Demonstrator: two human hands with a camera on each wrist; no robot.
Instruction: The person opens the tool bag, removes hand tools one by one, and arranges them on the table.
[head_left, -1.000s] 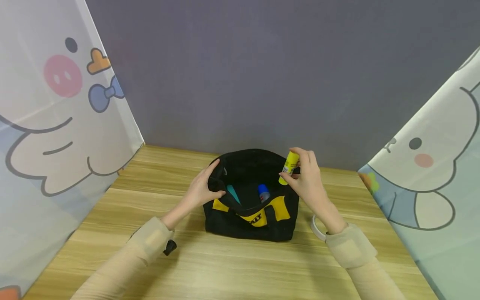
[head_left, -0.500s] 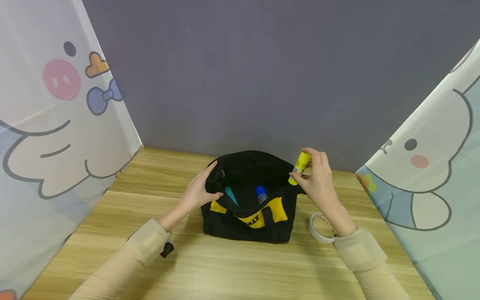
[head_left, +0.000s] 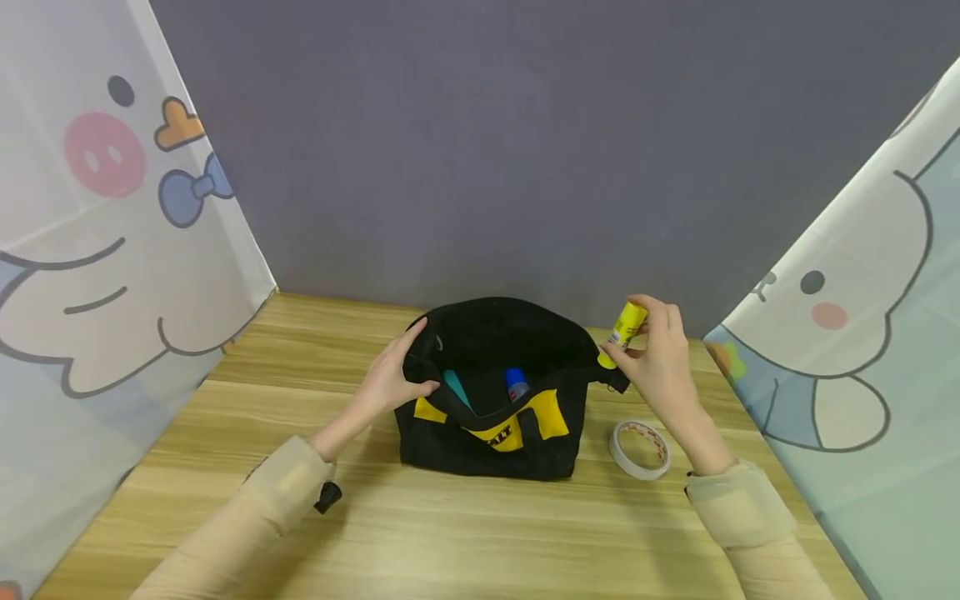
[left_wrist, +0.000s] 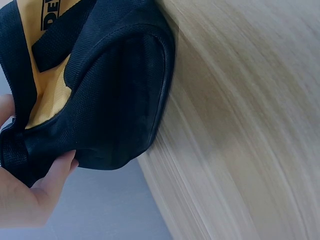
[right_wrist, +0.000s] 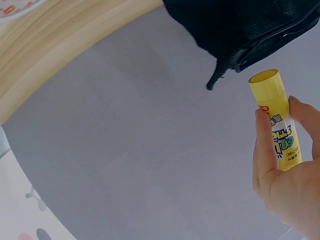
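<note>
A black and yellow tool bag (head_left: 487, 454) stands on the table with its mouth spread wide. My left hand (head_left: 390, 375) grips the left end of its rim, thumb and fingers on either side of the fabric, as the left wrist view (left_wrist: 30, 195) also shows. Inside the bag lie a teal object (head_left: 457, 388) and a blue-capped bottle (head_left: 516, 382), both partly hidden by the front wall. Just past the bag's right end, above the table, my right hand (head_left: 660, 358) pinches a yellow glue stick (right_wrist: 282, 125) between thumb and fingers, tilted.
A roll of white tape (head_left: 621, 461) lies on the wooden table (head_left: 480, 542) to the right of the bag, below my right forearm. A grey wall (head_left: 480, 150) rises behind the table, with cartoon-printed panels (head_left: 817, 383) at both sides.
My right hand has moved right with the glue stick, from over the bag's right rim to beside it. The tape roll has come fully into sight. My left hand keeps its grip on the rim.
</note>
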